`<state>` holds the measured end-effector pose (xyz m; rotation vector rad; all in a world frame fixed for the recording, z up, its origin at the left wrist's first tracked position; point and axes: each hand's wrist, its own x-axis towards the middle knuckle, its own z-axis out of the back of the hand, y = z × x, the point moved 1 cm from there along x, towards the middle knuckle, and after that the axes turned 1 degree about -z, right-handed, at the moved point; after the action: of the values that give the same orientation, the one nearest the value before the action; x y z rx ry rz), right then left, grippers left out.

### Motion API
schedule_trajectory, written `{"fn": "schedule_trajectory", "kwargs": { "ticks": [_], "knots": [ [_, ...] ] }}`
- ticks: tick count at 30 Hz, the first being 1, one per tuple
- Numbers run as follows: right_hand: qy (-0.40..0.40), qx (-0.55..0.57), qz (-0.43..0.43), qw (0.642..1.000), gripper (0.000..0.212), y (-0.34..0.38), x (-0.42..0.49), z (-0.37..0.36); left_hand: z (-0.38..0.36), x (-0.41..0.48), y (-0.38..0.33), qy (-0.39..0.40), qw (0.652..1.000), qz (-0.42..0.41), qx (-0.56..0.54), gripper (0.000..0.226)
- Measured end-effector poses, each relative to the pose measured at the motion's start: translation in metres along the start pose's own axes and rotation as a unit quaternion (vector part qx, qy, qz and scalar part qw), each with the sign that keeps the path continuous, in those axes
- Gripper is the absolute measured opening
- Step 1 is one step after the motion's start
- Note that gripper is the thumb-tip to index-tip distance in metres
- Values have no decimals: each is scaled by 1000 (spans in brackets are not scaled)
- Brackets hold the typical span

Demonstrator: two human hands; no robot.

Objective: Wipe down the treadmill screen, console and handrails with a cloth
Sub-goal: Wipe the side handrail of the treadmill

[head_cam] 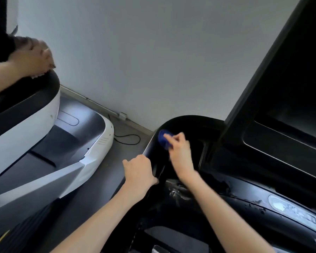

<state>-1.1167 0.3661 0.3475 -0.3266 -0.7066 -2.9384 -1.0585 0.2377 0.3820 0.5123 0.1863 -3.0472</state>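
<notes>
A pale wall (153, 52) fills the upper view, above a grey floor (117, 156). At right stands the black treadmill: its dark screen (290, 88) leans up and away, and below it spreads the glossy console (226, 207), flecked with wet droplets. At left is a neighbouring white treadmill (35, 125), with another person's arm (0, 75) resting on its dark top edge. The left hand (139, 172) grips the console's curved left edge, fingers curled over the rim and thumb on the inner face. The right hand (179, 150) reaches further along the same curve, its fingers pinched around a bunched blue cloth (162, 138), which is pressed to the inner side of the console's far left corner. A thin black cable (128, 139) loops on the floor by the wall.
</notes>
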Motion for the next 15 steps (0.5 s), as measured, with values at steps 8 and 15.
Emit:
{"fn": "schedule_trajectory", "kwargs": {
  "ticks": [8, 15],
  "knots": [
    [37, -96, 26, 994, 37, 17, -6, 5, -19, -2, 8, -52, 997, 28, -59, 81],
    [80, -82, 178, 977, 34, -5, 17, 4, -18, -1, 9, -47, 996, 26, -65, 80]
  ]
}}
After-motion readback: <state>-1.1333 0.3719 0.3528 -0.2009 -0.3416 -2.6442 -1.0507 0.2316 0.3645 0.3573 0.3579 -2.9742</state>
